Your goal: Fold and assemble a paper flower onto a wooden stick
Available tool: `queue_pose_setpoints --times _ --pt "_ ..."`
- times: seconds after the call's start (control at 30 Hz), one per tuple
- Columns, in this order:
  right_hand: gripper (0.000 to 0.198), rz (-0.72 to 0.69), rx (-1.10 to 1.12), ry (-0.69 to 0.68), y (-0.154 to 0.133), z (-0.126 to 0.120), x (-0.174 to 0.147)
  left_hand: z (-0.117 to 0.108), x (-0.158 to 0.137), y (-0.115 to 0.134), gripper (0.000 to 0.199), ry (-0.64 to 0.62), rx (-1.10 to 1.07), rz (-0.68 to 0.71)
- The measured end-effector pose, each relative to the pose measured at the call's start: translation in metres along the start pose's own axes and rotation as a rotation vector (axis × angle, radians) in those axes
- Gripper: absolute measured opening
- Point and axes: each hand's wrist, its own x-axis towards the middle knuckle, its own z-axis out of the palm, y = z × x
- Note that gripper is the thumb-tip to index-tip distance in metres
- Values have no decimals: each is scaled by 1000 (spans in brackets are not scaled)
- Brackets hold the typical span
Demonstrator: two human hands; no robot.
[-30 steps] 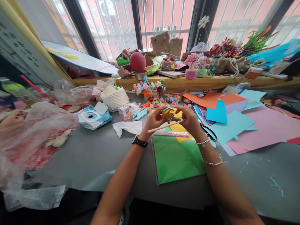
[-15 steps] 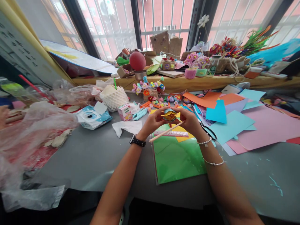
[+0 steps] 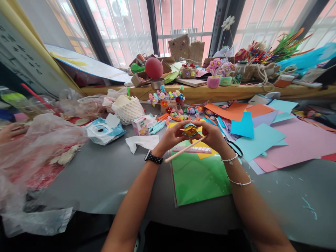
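While the left hand and right hand hold a flower in the middle of the frame, the right one also has a stick. Below them, a green sheet lies on the table.

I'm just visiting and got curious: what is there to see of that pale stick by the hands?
The pale stick is thin and straight, and looks like plain, bare wood. Its upper end meets the fingers of the right hand, which hold it; the exact grip is partly hidden. From there it slants down toward the left wrist, ending free and blunt. In this view it crosses in front of a pink ruler and a green sheet.
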Motion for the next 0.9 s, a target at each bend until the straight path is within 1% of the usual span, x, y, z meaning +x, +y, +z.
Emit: queue_pose_setpoints --times 0.07,0.13,0.27,0.53,0.73,0.9 --pt "46 -22 -6 -20 1 1 -1 0 0 0 53 8 38 13" --pt "47 -33 -10 -20 1 2 -1 0 0 1 51 11 58 11" --pt "38 -20 -11 23 1 3 -1 1 0 2 51 -11 35 0" --pt "36 -6 -16 43 5 7 -2 0 -2 6 49 6 116 -27" --pt "34 -11 0 37 3 8 -2 -3 0 -1 47 20 49 -4" --pt "36 4 34 30 4 8 -3 -3 0 -5 46 36 -58 -31"
